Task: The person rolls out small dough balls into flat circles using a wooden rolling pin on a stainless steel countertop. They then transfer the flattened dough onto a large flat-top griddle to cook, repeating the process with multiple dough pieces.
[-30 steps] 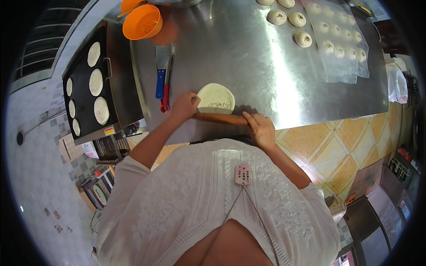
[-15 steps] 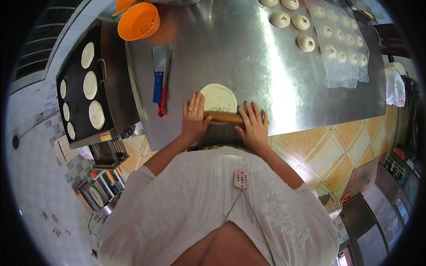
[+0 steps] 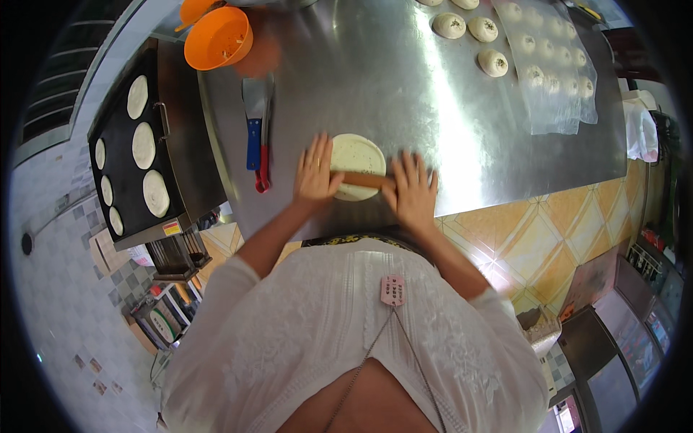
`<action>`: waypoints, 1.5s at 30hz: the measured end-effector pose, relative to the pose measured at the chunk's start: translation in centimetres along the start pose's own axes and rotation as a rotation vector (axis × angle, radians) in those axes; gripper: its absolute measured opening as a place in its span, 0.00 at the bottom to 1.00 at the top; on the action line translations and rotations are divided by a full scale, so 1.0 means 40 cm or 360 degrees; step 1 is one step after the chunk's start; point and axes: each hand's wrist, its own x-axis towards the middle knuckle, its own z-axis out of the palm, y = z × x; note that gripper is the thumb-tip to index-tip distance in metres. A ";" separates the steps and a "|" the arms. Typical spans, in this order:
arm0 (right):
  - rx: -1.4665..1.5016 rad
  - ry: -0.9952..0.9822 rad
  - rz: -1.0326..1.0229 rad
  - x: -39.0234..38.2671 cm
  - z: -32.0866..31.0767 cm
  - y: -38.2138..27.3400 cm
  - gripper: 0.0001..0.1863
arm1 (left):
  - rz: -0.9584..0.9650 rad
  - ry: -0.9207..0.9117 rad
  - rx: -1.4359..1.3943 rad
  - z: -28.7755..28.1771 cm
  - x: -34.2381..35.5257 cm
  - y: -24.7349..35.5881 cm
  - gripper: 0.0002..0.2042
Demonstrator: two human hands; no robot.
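Observation:
A wooden rolling pin [image 3: 363, 180] lies across a round, flat piece of pale dough [image 3: 357, 152] on the metal table. Dark seeds show on the dough just beyond the pin. My left hand [image 3: 315, 172] holds the pin's left end under its palm, fingers stretched forward and thumb along the wood. At the right end my right hand [image 3: 413, 187] bears on the pin in the same way, its fingers spread past it and slightly blurred. Both pin ends are hidden under my palms. Dough reaches out on the near side of the pin too.
Left of the dough lie a blue-handled scraper [image 3: 253, 137] and a red-handled tool [image 3: 263, 169]. An orange bowl [image 3: 219, 40] stands at the far left. Flat dough rounds sit on a black griddle [image 3: 119, 155]. Seeded dough balls [image 3: 493, 63] and a plastic sheet [image 3: 548, 108] over more are far right.
The rolling pin has moved away from me over the dough, with both hands on it. More dough now shows on its near side. The view has shifted slightly.

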 end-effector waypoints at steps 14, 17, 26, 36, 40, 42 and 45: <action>0.0039 0.0045 0.0058 0.002 -0.004 0.028 0.32 | -0.0025 0.0131 0.0017 -0.020 0.039 0.023 0.38; -0.0070 0.0345 0.0335 0.256 -0.026 0.076 0.32 | -0.0112 0.0466 -0.0021 -0.028 0.278 -0.034 0.35; 0.0344 0.0017 -0.0197 -0.078 -0.023 0.010 0.24 | -0.0080 -0.0103 -0.0103 -0.032 -0.144 0.038 0.40; 0.0242 0.0377 -0.0147 0.219 -0.071 0.245 0.24 | -0.0819 0.0012 -0.0475 -0.092 0.117 0.048 0.17; 0.0270 0.0488 -0.0425 0.262 -0.069 0.206 0.30 | -0.0813 -0.0083 -0.0405 -0.096 0.119 0.069 0.10; 0.0417 0.0333 -0.0716 0.263 -0.090 0.090 0.33 | -0.0367 0.0355 -0.0297 -0.042 0.032 0.059 0.10; 0.0616 0.0041 -0.0909 0.263 -0.031 -0.016 0.31 | -0.0137 0.0618 -0.0328 0.000 -0.026 0.068 0.07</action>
